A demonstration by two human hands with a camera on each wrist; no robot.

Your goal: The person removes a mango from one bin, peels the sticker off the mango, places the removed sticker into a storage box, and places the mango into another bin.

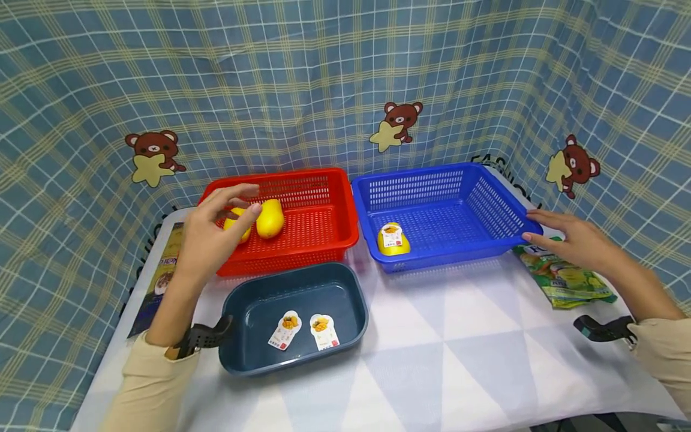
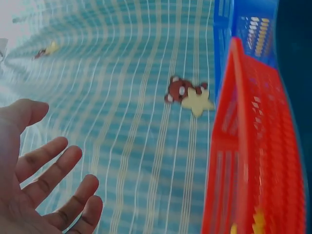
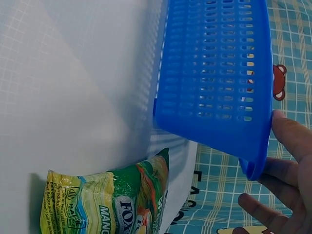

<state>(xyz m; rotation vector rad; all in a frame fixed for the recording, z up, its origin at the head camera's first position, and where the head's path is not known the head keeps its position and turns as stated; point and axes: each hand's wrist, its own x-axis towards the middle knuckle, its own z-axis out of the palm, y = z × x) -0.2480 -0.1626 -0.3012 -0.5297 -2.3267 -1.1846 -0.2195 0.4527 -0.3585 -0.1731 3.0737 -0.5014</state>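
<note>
A: Yellow fruit (image 1: pixel 270 218), two pieces, lie in the red basket (image 1: pixel 324 180), at about ten o'clock on the desk (image 1: pixel 459 336). The left hand (image 1: pixel 213 231) hovers over them, fingers (image 2: pixel 46 168) spread and relaxed, holding nothing.

B: So to take one well?

A: I'd lower straight down on the nearer piece and wrap around its middle; the round skin looks liable to roll against its neighbour.

B: And further right?

A: The blue basket (image 1: pixel 486 198) sits at one o'clock with a yellow cup (image 1: pixel 393 239) inside. The right hand (image 1: pixel 574 240) rests at its right rim, fingers (image 3: pixel 285 129) straight, touching the corner. Steadying it there seems sensible.
</note>
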